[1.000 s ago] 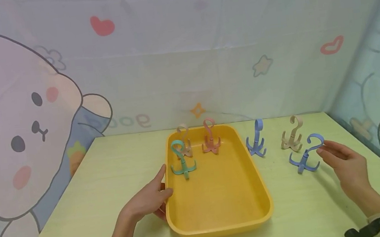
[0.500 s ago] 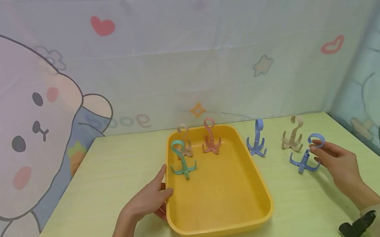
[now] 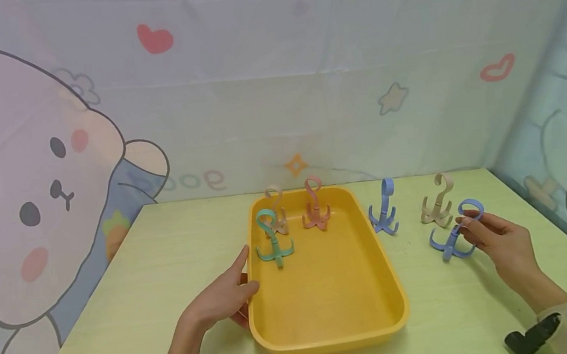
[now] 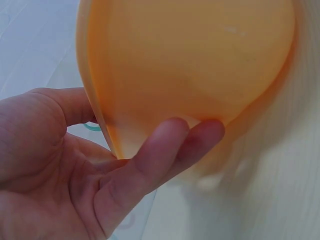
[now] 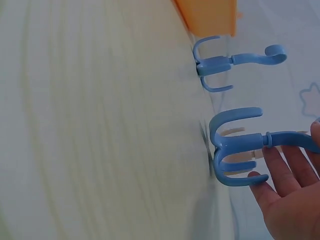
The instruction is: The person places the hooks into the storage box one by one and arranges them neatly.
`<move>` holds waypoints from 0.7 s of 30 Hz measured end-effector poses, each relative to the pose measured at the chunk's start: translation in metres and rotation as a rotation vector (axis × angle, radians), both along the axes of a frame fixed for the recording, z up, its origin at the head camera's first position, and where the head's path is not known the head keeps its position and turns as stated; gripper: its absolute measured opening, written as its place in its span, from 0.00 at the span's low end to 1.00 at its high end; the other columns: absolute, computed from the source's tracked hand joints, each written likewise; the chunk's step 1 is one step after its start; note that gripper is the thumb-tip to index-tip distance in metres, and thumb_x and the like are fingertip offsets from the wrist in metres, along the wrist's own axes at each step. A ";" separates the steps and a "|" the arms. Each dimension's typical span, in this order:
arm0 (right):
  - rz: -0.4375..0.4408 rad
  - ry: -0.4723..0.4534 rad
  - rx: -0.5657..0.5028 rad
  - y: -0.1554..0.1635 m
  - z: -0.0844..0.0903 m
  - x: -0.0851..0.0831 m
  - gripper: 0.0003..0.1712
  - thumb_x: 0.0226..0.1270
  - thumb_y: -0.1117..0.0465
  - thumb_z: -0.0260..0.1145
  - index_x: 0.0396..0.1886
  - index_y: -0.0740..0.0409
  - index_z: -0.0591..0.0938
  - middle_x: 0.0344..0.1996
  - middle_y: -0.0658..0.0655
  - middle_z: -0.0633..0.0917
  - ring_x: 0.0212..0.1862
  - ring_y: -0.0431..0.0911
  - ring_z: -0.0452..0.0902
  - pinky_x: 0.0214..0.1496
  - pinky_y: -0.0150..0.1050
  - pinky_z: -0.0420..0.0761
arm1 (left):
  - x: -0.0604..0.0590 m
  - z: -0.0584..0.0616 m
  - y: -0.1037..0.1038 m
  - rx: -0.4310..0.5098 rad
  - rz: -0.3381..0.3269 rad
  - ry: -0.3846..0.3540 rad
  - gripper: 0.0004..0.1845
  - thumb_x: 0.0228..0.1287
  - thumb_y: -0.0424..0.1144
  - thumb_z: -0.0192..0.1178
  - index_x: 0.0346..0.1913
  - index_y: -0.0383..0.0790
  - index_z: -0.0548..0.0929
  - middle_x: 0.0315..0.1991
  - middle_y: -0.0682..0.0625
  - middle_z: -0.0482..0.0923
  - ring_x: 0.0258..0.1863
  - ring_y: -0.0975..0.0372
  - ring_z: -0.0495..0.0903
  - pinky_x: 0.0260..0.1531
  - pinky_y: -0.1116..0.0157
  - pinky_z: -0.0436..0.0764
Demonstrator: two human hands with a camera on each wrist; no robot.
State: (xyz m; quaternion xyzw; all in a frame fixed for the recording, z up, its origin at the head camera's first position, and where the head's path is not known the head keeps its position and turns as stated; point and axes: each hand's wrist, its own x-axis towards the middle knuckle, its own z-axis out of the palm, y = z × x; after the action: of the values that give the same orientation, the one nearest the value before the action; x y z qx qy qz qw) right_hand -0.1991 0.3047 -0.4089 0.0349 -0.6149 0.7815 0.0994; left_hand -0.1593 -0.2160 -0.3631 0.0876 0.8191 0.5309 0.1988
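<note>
My left hand [image 3: 216, 300] grips the left wall of a yellow tray [image 3: 330, 295], thumb over the rim and other fingers against the outside. In the left wrist view, fingertips [image 4: 212, 131] lie along the outer face of the tray wall. At the right, my right hand [image 3: 510, 246] pinches the stem of a blue four-pronged swivel hook [image 3: 449, 246], just below its curled top. In the right wrist view the prongs of this hook [image 5: 239, 144] point toward the hand, and its base is close over the table.
Inside the tray stand a green hook [image 3: 275, 252], a pink hook [image 3: 315, 214] and a beige hook [image 3: 281, 223]. Another blue hook [image 3: 383, 218] stands right of the tray; a second beige hook [image 3: 436, 210] is just behind the held one. A patterned cloth [image 3: 272, 84] hangs behind the table.
My right hand has come in a little to the left and closed its fingers on the blue hook's stem. The hook's base has shifted slightly left. The left hand and tray stay put.
</note>
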 end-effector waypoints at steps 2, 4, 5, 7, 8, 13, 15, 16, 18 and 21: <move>0.023 0.012 -0.016 -0.001 0.001 0.001 0.12 0.76 0.68 0.66 0.49 0.52 0.92 0.42 0.46 0.94 0.45 0.37 0.92 0.48 0.30 0.89 | 0.000 0.000 0.000 0.002 -0.002 -0.002 0.48 0.78 0.36 0.51 0.87 0.47 0.31 0.60 0.32 0.80 0.26 0.53 0.88 0.27 0.53 0.91; 0.049 0.035 -0.048 -0.002 0.002 0.001 0.12 0.76 0.70 0.64 0.49 0.54 0.92 0.43 0.48 0.94 0.45 0.39 0.92 0.50 0.32 0.90 | 0.000 0.000 0.000 0.004 -0.005 -0.003 0.48 0.77 0.36 0.51 0.87 0.47 0.31 0.59 0.32 0.80 0.26 0.53 0.88 0.27 0.53 0.91; 0.063 0.050 -0.067 -0.002 0.002 0.002 0.13 0.77 0.71 0.63 0.49 0.57 0.91 0.43 0.50 0.94 0.46 0.41 0.92 0.50 0.33 0.90 | 0.000 0.000 0.000 0.007 -0.008 -0.001 0.48 0.78 0.36 0.50 0.87 0.46 0.31 0.59 0.32 0.80 0.26 0.53 0.89 0.27 0.52 0.92; 0.087 0.080 -0.095 -0.004 0.004 0.002 0.14 0.77 0.73 0.62 0.49 0.59 0.91 0.43 0.52 0.94 0.46 0.43 0.93 0.51 0.35 0.90 | 0.000 -0.001 -0.001 0.015 -0.016 0.001 0.48 0.78 0.36 0.51 0.87 0.46 0.30 0.59 0.31 0.80 0.26 0.53 0.89 0.28 0.52 0.92; 0.096 0.093 -0.104 -0.005 0.004 0.003 0.14 0.77 0.73 0.61 0.49 0.60 0.91 0.43 0.53 0.94 0.46 0.44 0.93 0.51 0.36 0.90 | 0.000 -0.001 -0.001 0.018 -0.021 0.002 0.48 0.78 0.36 0.50 0.87 0.46 0.30 0.59 0.31 0.80 0.27 0.53 0.89 0.28 0.52 0.92; 0.118 0.130 -0.124 -0.010 0.008 0.003 0.13 0.78 0.73 0.60 0.50 0.62 0.89 0.44 0.56 0.94 0.46 0.46 0.93 0.50 0.38 0.90 | -0.001 -0.001 -0.002 0.026 -0.035 0.007 0.48 0.78 0.36 0.50 0.87 0.45 0.29 0.59 0.31 0.80 0.27 0.53 0.89 0.28 0.52 0.92; 0.129 0.140 -0.152 -0.011 0.009 0.004 0.13 0.77 0.75 0.59 0.51 0.64 0.88 0.44 0.57 0.94 0.46 0.47 0.93 0.50 0.39 0.90 | -0.001 -0.001 -0.002 0.026 -0.035 0.008 0.48 0.78 0.36 0.50 0.87 0.45 0.29 0.59 0.31 0.80 0.27 0.53 0.89 0.28 0.52 0.92; 0.134 0.145 -0.167 -0.012 0.010 0.004 0.14 0.77 0.75 0.59 0.51 0.65 0.88 0.44 0.58 0.94 0.46 0.48 0.93 0.50 0.39 0.90 | -0.001 -0.001 -0.002 0.025 -0.034 0.008 0.48 0.78 0.36 0.50 0.87 0.45 0.29 0.59 0.31 0.80 0.27 0.53 0.89 0.28 0.52 0.92; 0.145 0.151 -0.196 -0.012 0.011 0.005 0.14 0.77 0.77 0.58 0.52 0.66 0.87 0.44 0.59 0.94 0.46 0.49 0.93 0.50 0.40 0.90 | -0.001 -0.002 -0.002 0.023 -0.032 0.010 0.48 0.78 0.36 0.50 0.87 0.45 0.29 0.59 0.31 0.80 0.26 0.53 0.89 0.27 0.53 0.92; 0.154 0.151 -0.215 -0.013 0.012 0.005 0.15 0.77 0.77 0.57 0.52 0.66 0.87 0.45 0.59 0.93 0.46 0.50 0.93 0.50 0.41 0.90 | -0.001 -0.002 -0.002 0.024 -0.030 0.009 0.48 0.78 0.36 0.50 0.87 0.45 0.30 0.59 0.31 0.80 0.26 0.53 0.89 0.27 0.53 0.92</move>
State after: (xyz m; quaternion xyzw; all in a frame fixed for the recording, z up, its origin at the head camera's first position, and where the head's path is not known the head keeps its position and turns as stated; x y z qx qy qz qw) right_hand -0.1937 0.2915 -0.3973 0.1300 -0.5138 0.8434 0.0883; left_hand -0.1602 -0.2179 -0.3650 0.1047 0.8123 0.5372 0.2018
